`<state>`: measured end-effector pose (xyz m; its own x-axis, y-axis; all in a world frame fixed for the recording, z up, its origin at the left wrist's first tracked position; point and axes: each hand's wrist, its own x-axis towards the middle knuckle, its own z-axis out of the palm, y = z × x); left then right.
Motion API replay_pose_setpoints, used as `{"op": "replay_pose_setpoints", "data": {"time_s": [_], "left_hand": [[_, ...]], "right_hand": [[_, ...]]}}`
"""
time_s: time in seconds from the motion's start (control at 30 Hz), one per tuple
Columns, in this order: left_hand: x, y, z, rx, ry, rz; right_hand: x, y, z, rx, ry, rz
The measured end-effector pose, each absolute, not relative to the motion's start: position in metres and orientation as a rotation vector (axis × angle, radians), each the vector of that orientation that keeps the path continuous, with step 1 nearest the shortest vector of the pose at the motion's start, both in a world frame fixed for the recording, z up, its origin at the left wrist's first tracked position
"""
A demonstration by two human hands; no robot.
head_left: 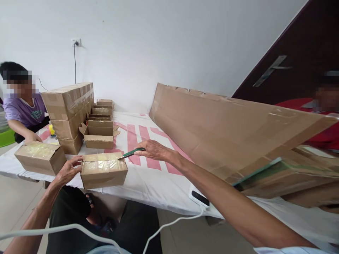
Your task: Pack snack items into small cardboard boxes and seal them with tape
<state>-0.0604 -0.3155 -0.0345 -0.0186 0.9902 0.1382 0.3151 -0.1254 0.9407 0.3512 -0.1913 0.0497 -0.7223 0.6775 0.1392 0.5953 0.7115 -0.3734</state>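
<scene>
In front of me a taped cardboard box (104, 176) sits near the table's edge, clear tape across its top. My left hand (69, 169) grips its left end, fingers bent against the upper corner. My right hand (152, 150) is closed around a green utility knife (134, 152), whose tip meets the top of the box near its right end. Just left of my left hand stands another taped box (39, 158). Behind, an open cardboard box (99, 135) has its flaps up.
Closed boxes (70, 116) are stacked at the back left, beside a row of open ones. A person (25, 106) in purple sits at left, another person (299, 106) in red at right. A large cardboard sheet (212, 130) leans at right. A white device (200, 197) trails a cable.
</scene>
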Motion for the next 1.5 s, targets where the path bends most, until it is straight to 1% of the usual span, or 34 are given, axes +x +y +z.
{"op": "replay_pose_setpoints", "data": {"time_s": [0.33, 0.5, 0.6, 0.7, 0.87, 0.93, 1.0, 1.1, 1.2, 1.3, 1.4, 1.5], "left_hand": [[-0.063, -0.316, -0.041, 1.540, 1.371, 1.215], [-0.066, -0.317, -0.044, 1.526, 1.387, 1.183], [-0.070, -0.319, -0.043, 1.512, 1.371, 1.142], [-0.075, -0.323, -0.043, 1.492, 1.334, 1.107], [-0.076, -0.326, -0.044, 1.504, 1.360, 1.109], [-0.074, -0.328, -0.041, 1.560, 1.378, 1.117], [-0.071, -0.330, -0.036, 1.634, 1.411, 1.114], [-0.065, -0.336, -0.028, 1.737, 1.458, 1.145], [-0.059, -0.342, -0.020, 1.797, 1.474, 1.182], [-0.054, -0.349, -0.015, 1.816, 1.491, 1.146], [-0.052, -0.355, -0.014, 1.825, 1.495, 1.131], [-0.051, -0.360, -0.014, 1.813, 1.452, 1.150]], "right_hand": [[0.393, -0.196, 0.044, -1.163, -2.553, 0.354], [0.407, -0.205, 0.023, -1.120, -2.301, 0.486], [0.401, -0.206, -0.008, -1.121, -2.089, 0.495], [0.393, -0.206, -0.055, -1.189, -1.990, 0.475], [0.390, -0.222, -0.146, -1.465, -1.982, 0.276], [0.391, -0.230, -0.172, -1.522, -2.006, 0.193], [0.389, -0.235, -0.185, -1.543, -2.014, 0.146], [0.375, -0.235, -0.178, -1.405, -1.944, 0.210], [0.347, -0.237, -0.145, -1.108, -1.848, 0.409], [0.313, -0.243, -0.107, -0.896, -1.838, 0.562], [0.289, -0.250, -0.082, -0.797, -1.871, 0.658], [0.281, -0.253, -0.073, -0.796, -1.876, 0.698]]}}
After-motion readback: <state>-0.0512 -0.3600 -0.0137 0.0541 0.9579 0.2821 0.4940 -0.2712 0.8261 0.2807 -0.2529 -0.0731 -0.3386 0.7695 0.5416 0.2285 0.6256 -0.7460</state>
